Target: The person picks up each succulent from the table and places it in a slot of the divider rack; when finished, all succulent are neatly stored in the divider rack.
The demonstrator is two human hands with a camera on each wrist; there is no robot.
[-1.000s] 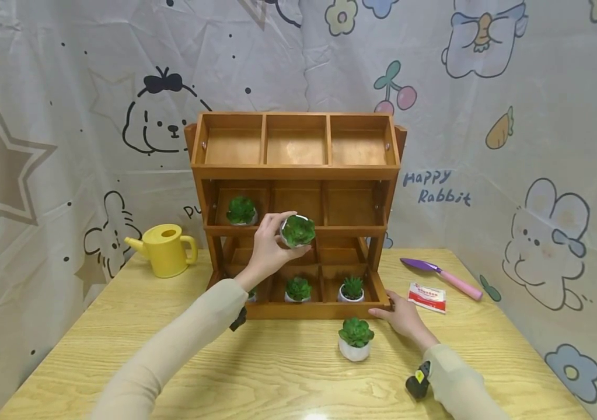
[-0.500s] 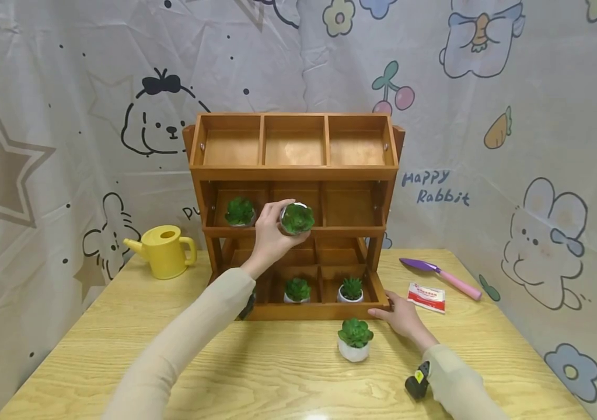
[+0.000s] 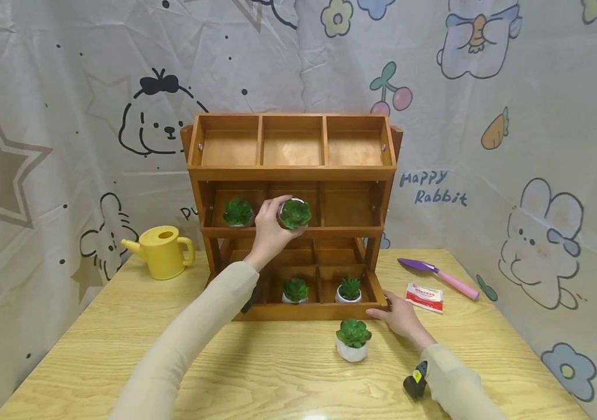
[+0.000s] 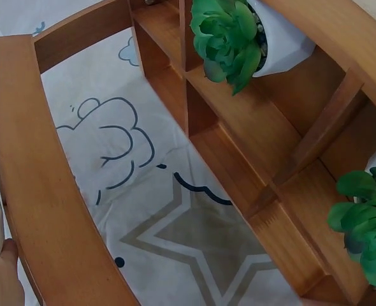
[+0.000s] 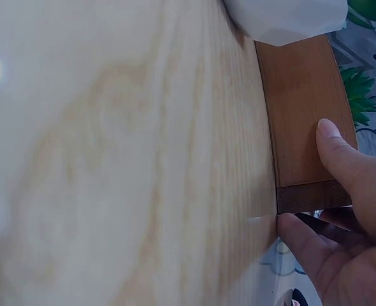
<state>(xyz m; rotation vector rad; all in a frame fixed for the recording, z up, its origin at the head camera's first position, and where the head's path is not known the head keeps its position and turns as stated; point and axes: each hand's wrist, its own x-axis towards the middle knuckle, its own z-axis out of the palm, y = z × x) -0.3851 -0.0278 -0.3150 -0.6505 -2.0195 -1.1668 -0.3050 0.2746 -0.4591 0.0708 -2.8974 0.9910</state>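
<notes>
My left hand grips a small potted succulent by its white pot, in front of the middle tier of the wooden shelf. Only part of that hand shows at the lower left of the left wrist view. Another potted succulent sits in the middle tier's left compartment. My right hand holds the bottom tier's front right corner, thumb on the front board and fingers round the end. Just left of it on the table stands a succulent in a white pot.
In the bottom tier are a succulent in the centre and a spiky plant at right. A yellow watering can stands left of the shelf. To the right lie a purple and pink trowel and a red-white packet.
My left hand has raised the potted succulent a little, from the middle tier's front edge up to its opening. The right hand stays at the shelf corner.
</notes>
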